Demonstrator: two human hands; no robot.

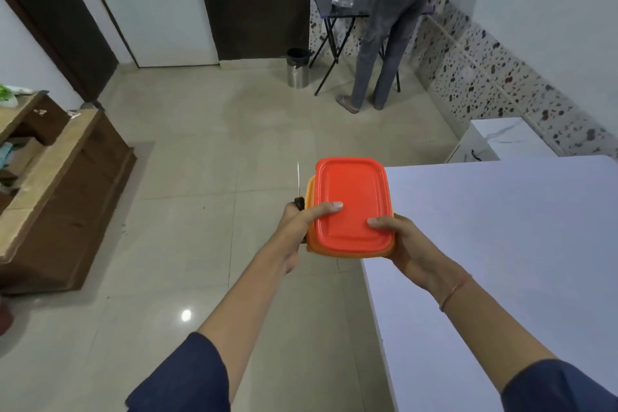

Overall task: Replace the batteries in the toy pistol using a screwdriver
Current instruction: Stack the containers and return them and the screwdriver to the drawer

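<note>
I carry an orange plastic box with a red lid in both hands, just left of the white table's near corner. My left hand grips the box's left side and also holds a screwdriver, whose thin metal shaft points away from me beside the box. My right hand grips the box's right front corner, thumb on the lid. The lid is closed, so what is inside is hidden. No toy pistol or batteries are visible.
A white table fills the right side. A wooden cabinet stands at the left. At the back, a person stands at a black folding table, with a steel bin beside it. Tiled floor lies between.
</note>
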